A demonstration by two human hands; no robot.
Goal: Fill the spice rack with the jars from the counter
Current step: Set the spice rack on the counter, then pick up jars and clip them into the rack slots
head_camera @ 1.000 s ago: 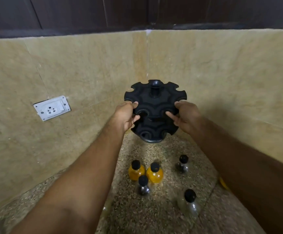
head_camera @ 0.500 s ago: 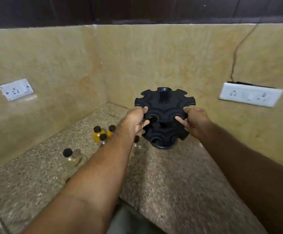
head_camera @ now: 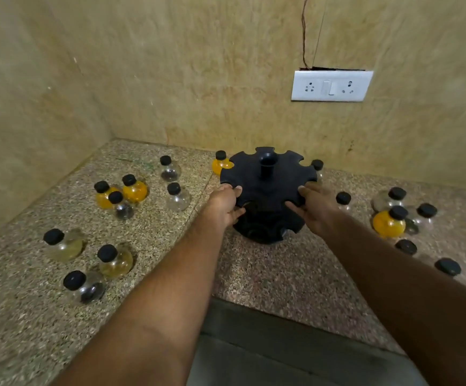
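A round black spice rack (head_camera: 268, 185) with notched tiers and a central post stands on the speckled counter (head_camera: 268, 274), its slots bare. My left hand (head_camera: 224, 206) grips its left rim and my right hand (head_camera: 316, 208) grips its right rim. Several round glass jars with black caps lie around it: an orange-filled jar (head_camera: 135, 190) and a clear jar (head_camera: 178, 199) on the left, a yellowish jar (head_camera: 114, 261) nearer me, an orange jar (head_camera: 388, 224) on the right, and another orange jar (head_camera: 220, 164) just behind the rack.
Beige stone walls meet in a corner at the back left. A white socket plate (head_camera: 332, 86) with a dangling wire sits on the back wall. The counter's front edge (head_camera: 295, 310) drops to a grey floor between my arms.
Both hands carried the rack down and to the right from the corner; it now rests on the counter among the jars. The view swung right, showing more jars.
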